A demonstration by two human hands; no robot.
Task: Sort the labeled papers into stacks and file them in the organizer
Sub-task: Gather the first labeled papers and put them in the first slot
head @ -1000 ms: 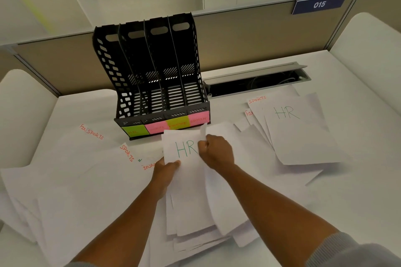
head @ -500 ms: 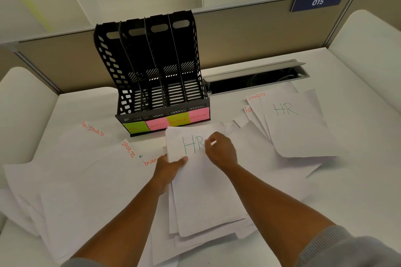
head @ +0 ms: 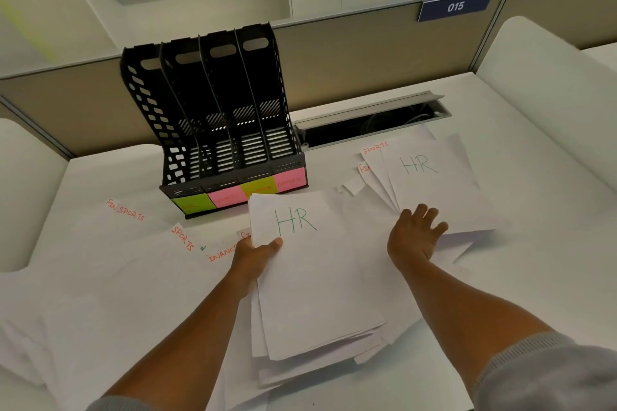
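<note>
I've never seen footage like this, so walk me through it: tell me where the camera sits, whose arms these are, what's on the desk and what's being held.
No machine here: a camera worn on a person's head looks down at their two bare arms. On the white desk stands a black plastic four-slot file organizer with green and pink sticky labels on its front. Loose white sheets lie all around, hand-lettered SPORTS, FINANCE or HR. The left hand grips the centre stack of white papers topped by a green "HR" sheet, thumb on top. The right hand, fingers spread, touches the edge of the right-hand pile topped by another "HR" sheet. Whether it grips anything, I cannot tell.
</note>
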